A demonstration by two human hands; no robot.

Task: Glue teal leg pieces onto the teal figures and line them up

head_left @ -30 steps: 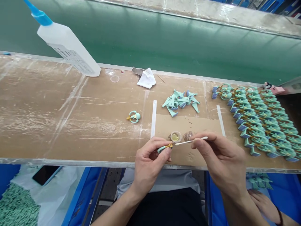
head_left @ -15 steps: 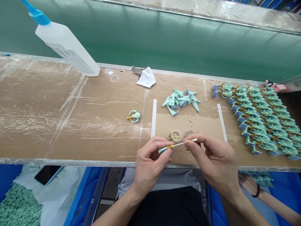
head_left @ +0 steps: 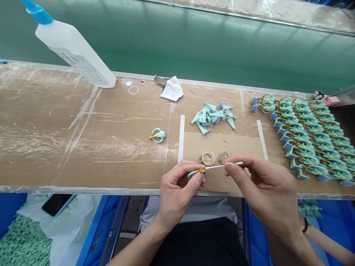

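Observation:
Between the thumb and fingers of my left hand [head_left: 179, 188] is a small toy figure part [head_left: 196, 172], mint green with a yellow-brown end; my fingers cover much of it. My right hand [head_left: 257, 188] pinches a white cotton swab [head_left: 219, 166], whose left tip is at the part's yellow end. Whether the tip touches it, I cannot tell. Just beyond the hands stands a small clear cup [head_left: 208, 159] with yellowish liquid, beside a brownish lump [head_left: 223, 157]. Another mint figure part [head_left: 157, 135] lies on the table to the left.
Green wedge-shaped pieces [head_left: 213, 116] lie piled ahead. Rows of assembled green figures [head_left: 313, 136] fill the table's right side. A white bottle [head_left: 77, 51] with a blue nozzle stands back left, a white cloth [head_left: 172, 89] to its right. Another person's arm [head_left: 327, 240] reaches in at lower right.
My right hand has shifted right and drawn the swab back a little from the figure part. The left hand stays almost in place, and more of the part's yellow end now shows.

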